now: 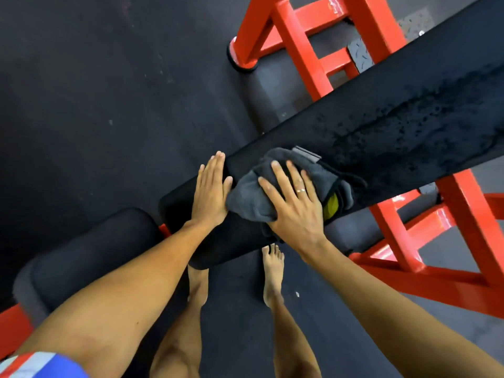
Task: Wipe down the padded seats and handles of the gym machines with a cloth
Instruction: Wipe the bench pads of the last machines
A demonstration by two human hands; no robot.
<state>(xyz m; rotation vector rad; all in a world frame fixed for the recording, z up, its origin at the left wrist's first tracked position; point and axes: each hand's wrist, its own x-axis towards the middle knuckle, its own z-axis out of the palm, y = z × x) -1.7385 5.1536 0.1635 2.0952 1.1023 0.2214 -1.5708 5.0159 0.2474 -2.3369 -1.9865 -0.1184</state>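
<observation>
A long black padded bench (381, 113) runs from the centre to the upper right, its far part speckled with wet droplets. A bunched grey cloth (251, 197) lies on the near end of the pad, with a yellow patch showing at its right side. My right hand (294, 203) presses flat on the cloth, fingers spread and straight. My left hand (210, 189) rests flat on the pad just left of the cloth, fingers straight and together.
The bench's red steel frame (305, 50) stands behind and to the right. A second black pad (90, 246) sits at lower left. My bare feet (272, 271) stand on the dark rubber floor (95, 91) beneath the bench's near end.
</observation>
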